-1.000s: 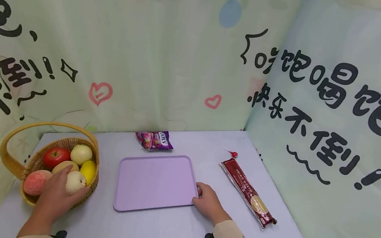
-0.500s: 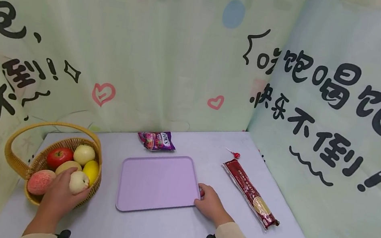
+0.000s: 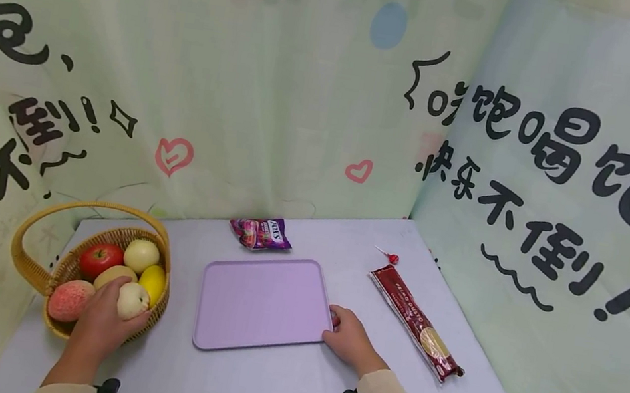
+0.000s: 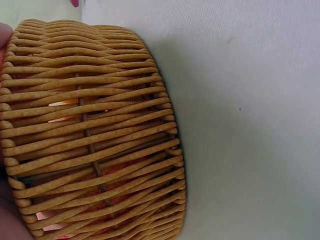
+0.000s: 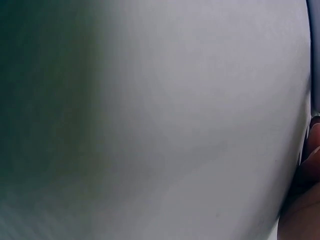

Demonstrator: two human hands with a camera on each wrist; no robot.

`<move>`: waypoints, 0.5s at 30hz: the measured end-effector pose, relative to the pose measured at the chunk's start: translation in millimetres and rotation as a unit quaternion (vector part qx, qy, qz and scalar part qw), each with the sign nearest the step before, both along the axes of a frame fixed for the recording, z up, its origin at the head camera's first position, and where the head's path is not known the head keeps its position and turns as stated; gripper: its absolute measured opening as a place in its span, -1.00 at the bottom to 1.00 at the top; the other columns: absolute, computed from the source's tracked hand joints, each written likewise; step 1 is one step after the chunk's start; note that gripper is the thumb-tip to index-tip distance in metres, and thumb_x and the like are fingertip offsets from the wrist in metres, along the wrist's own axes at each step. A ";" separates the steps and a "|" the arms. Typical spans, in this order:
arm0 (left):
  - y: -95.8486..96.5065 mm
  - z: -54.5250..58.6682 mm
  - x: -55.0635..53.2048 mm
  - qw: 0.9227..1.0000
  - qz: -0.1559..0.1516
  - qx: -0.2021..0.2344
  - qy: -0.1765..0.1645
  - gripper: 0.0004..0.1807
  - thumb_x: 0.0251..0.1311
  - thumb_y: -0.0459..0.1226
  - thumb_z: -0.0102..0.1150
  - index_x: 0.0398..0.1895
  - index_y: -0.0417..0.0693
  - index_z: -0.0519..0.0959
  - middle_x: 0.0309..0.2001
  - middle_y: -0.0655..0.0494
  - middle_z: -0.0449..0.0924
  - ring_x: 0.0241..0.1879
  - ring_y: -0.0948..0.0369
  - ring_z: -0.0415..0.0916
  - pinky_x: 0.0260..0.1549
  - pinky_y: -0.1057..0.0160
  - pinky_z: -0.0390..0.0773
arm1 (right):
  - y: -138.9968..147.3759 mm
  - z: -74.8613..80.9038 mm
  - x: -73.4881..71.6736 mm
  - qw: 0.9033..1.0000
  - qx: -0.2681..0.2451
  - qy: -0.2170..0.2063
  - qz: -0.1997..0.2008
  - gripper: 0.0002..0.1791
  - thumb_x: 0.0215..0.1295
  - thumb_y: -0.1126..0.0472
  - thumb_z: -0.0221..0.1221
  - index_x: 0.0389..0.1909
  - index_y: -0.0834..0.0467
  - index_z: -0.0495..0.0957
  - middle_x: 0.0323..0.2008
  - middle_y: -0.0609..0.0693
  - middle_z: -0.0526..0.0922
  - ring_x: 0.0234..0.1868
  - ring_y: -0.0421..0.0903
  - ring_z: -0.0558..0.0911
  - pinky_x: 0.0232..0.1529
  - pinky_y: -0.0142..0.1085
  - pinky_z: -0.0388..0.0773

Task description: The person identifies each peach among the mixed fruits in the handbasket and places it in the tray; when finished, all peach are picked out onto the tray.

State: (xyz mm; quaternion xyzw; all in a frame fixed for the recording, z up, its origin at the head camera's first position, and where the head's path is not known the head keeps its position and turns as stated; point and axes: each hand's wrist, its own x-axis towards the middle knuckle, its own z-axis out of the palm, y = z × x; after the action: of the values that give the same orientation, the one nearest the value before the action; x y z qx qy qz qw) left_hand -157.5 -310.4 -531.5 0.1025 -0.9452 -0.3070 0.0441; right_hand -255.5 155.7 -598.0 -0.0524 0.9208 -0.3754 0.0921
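Observation:
At the left of the head view my left hand (image 3: 101,323) reaches over the near rim of a wicker basket (image 3: 157,317). Its fingers and thumb are around a cream-coloured round fruit (image 3: 131,301) that sits among the other fruit. The basket's woven side (image 4: 95,130) fills much of the left wrist view, with only bits of the hand showing at the edge. My right hand (image 3: 353,340) grips the right edge of a flat lilac tray (image 3: 266,307), near its front corner. In the right wrist view, part of the right hand (image 5: 306,185) shows at the right border.
Also in the basket lie a red apple-like fruit (image 3: 101,260), a pink peach (image 3: 71,300), a yellow lemon (image 3: 153,283) and a pale round fruit (image 3: 141,256). Behind the tray is a purple snack bag (image 3: 261,234). To the right lie a spaghetti packet (image 3: 415,321) and a red lollipop (image 3: 393,258).
The whole head view has shifted slightly, so everything sits a little further right. Both hands keep their places, the left at the cream-coloured fruit and the right on the tray.

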 end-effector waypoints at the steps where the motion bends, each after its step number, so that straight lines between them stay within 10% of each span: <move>1: 0.5 0.1 -0.1 1.000 0.001 0.000 0.001 -0.03 0.06 -0.09 0.52 0.44 -0.27 0.19 0.31 -0.38 0.31 0.11 -0.26 0.35 0.15 -0.41 0.43 | 0.0 0.1 0.3 1.000 -0.001 -0.001 0.000 -0.28 0.17 0.31 0.31 0.39 0.35 0.39 -0.25 0.02 0.48 -0.28 -0.10 0.44 -0.30 -0.27 0.43; 15: 9.4 7.6 -7.7 1.000 -0.011 0.002 0.013 -0.01 0.10 -0.10 0.51 0.49 -0.24 0.16 0.35 -0.36 0.30 0.16 -0.24 0.33 0.15 -0.40 0.43 | 1.1 -2.9 -1.8 1.000 0.002 -0.003 0.004 -0.29 0.18 0.31 0.30 0.39 0.34 0.40 -0.26 0.01 0.47 -0.31 -0.12 0.43 -0.33 -0.30 0.40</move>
State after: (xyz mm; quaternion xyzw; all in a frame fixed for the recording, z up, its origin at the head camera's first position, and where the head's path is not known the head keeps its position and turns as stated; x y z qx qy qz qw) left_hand -165.2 -301.0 -523.8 0.0877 -0.9451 -0.3102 0.0527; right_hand -257.3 156.8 -600.9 -0.0547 0.9211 -0.3733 0.0965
